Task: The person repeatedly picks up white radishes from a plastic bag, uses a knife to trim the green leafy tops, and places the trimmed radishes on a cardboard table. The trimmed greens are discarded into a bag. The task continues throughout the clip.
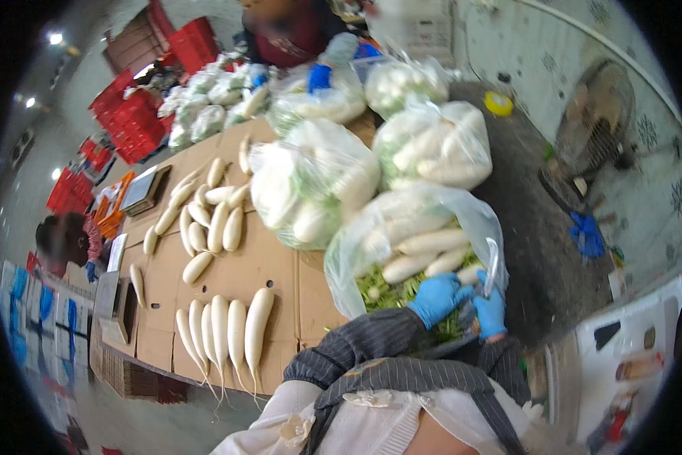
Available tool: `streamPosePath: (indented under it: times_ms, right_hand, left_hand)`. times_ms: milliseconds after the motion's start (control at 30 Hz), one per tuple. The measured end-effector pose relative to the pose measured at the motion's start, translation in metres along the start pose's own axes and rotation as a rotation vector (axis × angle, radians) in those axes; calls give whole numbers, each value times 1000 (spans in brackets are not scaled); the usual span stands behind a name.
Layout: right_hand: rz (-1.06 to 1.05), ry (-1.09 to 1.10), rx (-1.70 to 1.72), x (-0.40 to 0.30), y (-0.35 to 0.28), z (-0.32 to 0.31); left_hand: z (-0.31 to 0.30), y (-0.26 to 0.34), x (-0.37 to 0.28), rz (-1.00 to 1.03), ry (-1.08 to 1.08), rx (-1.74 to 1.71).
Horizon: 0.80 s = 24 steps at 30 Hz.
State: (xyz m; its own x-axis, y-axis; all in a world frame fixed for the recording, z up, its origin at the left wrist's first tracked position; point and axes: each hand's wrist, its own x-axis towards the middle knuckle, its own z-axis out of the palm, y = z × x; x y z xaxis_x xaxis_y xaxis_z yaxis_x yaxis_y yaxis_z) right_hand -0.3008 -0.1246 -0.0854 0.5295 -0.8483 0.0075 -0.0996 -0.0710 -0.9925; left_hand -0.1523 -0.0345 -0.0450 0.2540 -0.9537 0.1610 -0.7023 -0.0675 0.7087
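Blue-gloved, my left hand reaches into an open clear plastic bag, its fingers curled at the lower end of a white radish. My right hand, also gloved in blue, grips a knife whose blade points up and away from me beside the bag's right wall. Several more white radishes lie in the bag. Cut green leaf stalks sit below them, around my hands. The fingertips of my left hand are partly hidden.
Filled radish bags stand beyond. A radish row and a loose pile lie on the cardboard-covered table. Scales line its left edge. A co-worker's gloved hand touches a far bag. A fan stands right.
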Motion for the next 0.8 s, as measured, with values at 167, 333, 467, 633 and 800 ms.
streamPosePath:
  times_ms: [167,333,467,633,800]
  right_hand:
    - [210,-100,111,3,-15,-5]
    - [84,-105,155,9,-10,-5]
    - [57,-83,23,8,-15,3]
    - [155,-47,17,16,-9,-4]
    - [12,-69,72,7,-11,-9]
  left_hand:
    - [-9,-10,-8,-4,-52,400]
    - [37,-13,16,151,102,488]
    - [39,-8,23,71,98,556]
    - [44,-38,25,87,156,402]
    - [-1,-24,-21,-2,57,219]
